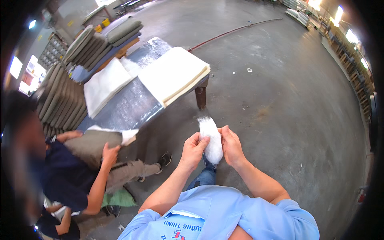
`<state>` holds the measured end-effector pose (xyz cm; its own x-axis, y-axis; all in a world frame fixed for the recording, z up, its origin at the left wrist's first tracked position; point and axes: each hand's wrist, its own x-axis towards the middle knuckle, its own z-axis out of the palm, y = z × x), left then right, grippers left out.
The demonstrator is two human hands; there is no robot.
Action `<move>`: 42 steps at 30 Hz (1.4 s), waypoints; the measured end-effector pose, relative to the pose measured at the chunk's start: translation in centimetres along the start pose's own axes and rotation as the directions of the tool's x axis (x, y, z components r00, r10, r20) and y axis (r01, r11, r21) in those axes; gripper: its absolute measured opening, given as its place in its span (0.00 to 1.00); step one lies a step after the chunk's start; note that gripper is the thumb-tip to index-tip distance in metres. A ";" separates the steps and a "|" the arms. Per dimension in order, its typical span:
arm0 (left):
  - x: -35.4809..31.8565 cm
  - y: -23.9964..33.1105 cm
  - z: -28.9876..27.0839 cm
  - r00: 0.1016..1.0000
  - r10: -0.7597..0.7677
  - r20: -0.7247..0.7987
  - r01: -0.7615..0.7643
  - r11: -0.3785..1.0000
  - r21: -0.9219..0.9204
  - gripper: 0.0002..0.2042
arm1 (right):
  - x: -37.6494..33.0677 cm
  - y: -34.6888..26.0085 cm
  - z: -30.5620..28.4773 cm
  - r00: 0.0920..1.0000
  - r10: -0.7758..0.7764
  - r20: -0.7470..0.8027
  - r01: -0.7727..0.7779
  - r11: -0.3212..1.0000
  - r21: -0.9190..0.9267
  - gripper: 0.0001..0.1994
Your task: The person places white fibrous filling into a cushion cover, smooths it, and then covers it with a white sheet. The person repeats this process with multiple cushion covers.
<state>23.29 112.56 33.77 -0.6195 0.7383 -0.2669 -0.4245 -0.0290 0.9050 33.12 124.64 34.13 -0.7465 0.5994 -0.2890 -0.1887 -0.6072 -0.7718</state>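
Observation:
In front of my body I hold up a fluffy white wad of fibre batting, longer than it is wide, with frayed wisps at its upper end. My left hand grips its left side, thumb lying on the front face. On the other side my right hand pinches its right edge with fingers curled behind. Beyond it stands a table with a shiny plastic-covered top. A stack of white foam or batting sheets lies on its near right corner, and more white batting lies to the left.
At left a co-worker in a dark shirt handles a grey-brown cushion with white filling at its end. Piles of similar cushions stand behind. A table leg is just ahead. Along the grey floor runs a reddish hose or pipe.

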 end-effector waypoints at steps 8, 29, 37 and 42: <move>16.0 1.3 5.1 0.999 0.017 0.042 -0.021 0.995 0.096 0.11 | 13.6 -4.1 -2.9 0.909 -0.412 -0.056 0.278 0.703 -0.655 0.10; 48.0 8.2 8.1 0.728 0.366 -0.580 -0.163 0.914 0.372 0.17 | 50.3 -11.3 -1.4 0.981 -0.111 0.158 0.171 0.881 -0.441 0.13; 55.4 8.0 0.5 0.591 0.338 -0.732 -0.071 0.926 0.370 0.17 | 60.0 -9.6 3.2 0.927 -0.001 0.375 0.272 0.689 -0.672 0.12; 60.9 10.3 -3.1 0.618 0.297 -0.728 -0.082 0.945 0.317 0.17 | 66.9 -7.5 5.7 0.944 -0.045 0.327 0.265 0.696 -0.667 0.11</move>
<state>-20.88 155.16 25.77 -0.9897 -0.0427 -0.1370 -0.1413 0.1255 0.9820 -19.07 166.32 23.88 -0.9048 0.4227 -0.0524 0.0966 0.0840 -0.9918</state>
